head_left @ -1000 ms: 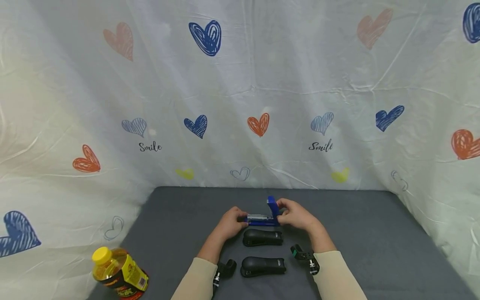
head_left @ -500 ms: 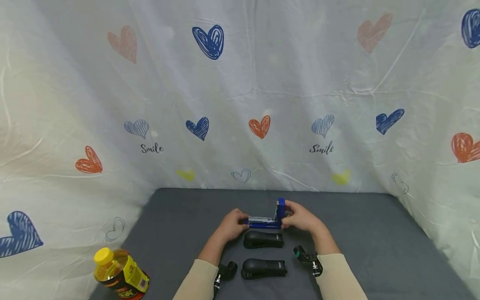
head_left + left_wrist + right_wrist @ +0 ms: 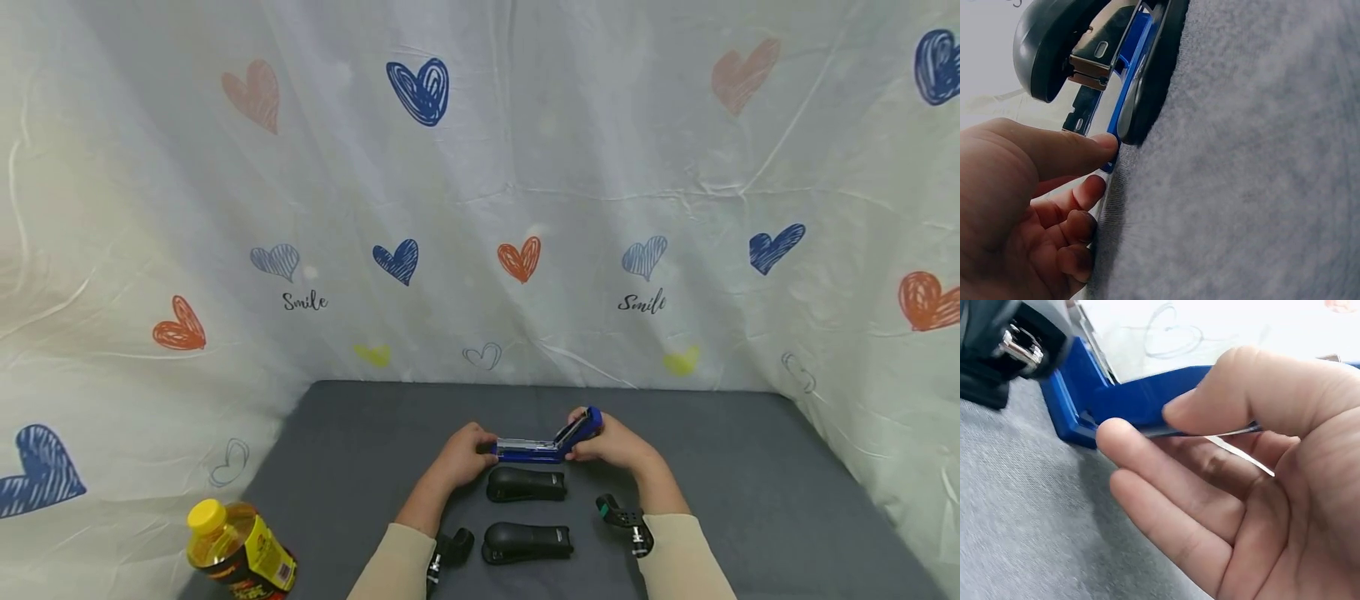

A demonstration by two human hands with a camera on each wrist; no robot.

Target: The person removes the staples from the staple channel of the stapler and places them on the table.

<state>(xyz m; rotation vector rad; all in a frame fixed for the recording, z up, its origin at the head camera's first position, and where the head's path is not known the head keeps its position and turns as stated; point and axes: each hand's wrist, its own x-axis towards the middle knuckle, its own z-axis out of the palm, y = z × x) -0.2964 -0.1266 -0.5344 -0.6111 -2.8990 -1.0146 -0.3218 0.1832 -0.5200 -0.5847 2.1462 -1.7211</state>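
A blue stapler (image 3: 528, 456) lies on the grey table, its top cover swung up and leaning to the right, its metal staple channel exposed. My left hand (image 3: 462, 454) pinches the left end of its base; the left wrist view shows the thumb against the blue base (image 3: 1116, 115). At the hinge side, my right hand (image 3: 618, 442) holds the raised cover (image 3: 1147, 397), thumb on one face and fingers behind and below it. Two black staplers lie closed nearer to me, one (image 3: 527, 485) close beside the blue one and another (image 3: 527, 543) further in front.
A bottle (image 3: 243, 550) with a yellow cap stands at the left front of the grey table (image 3: 750, 483). Behind the table's far edge hangs a white curtain (image 3: 570, 150) printed with hearts.
The blue stapler's cover has swung from roughly upright over to the right, with my right hand moving right and turning along with it. My left hand stays on the base.
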